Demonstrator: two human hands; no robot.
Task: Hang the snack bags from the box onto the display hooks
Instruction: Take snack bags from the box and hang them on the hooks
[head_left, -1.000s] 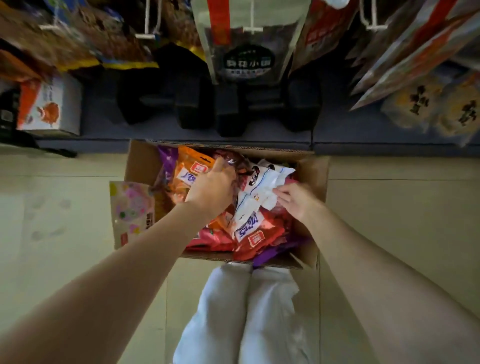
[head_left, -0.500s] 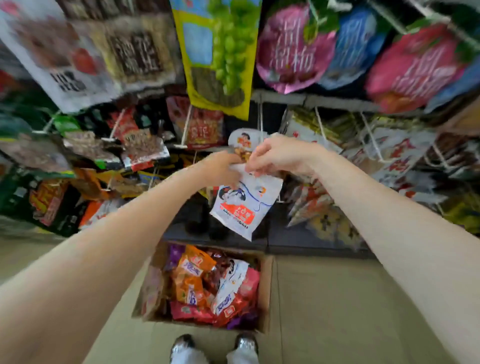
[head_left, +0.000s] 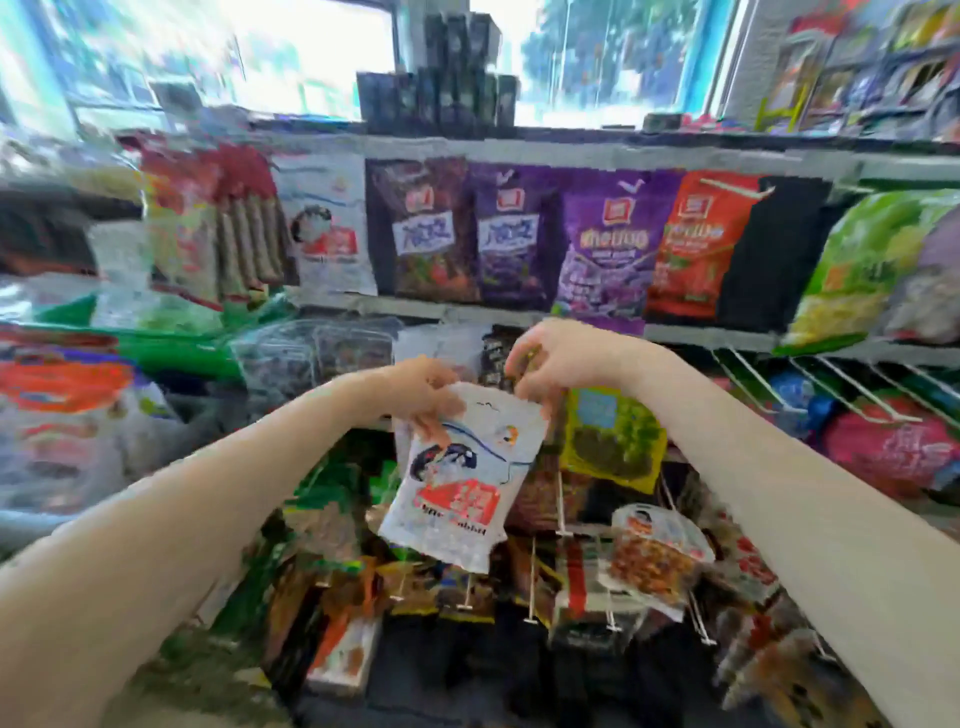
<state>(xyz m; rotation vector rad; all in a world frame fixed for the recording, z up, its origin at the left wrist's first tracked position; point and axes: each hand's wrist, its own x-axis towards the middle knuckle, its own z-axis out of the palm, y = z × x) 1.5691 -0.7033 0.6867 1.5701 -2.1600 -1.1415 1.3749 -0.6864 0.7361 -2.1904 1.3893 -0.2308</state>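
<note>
A white snack bag with a red label hangs in front of the display rack. My left hand pinches its top left corner and my right hand pinches its top right edge. A matching white bag hangs on the upper row, left of centre. Bare white hooks stick out at the right of the middle row. The view is blurred. The box is out of view.
Brown, purple and red bags hang along the upper row, green bags at the right. Many more bags on hooks crowd the lower rows. Dark boxes stand on the top shelf before a bright window.
Both hands lifted the white bag out of the box and raised it to the rack. My view swung up from the floor to the upper rows.
</note>
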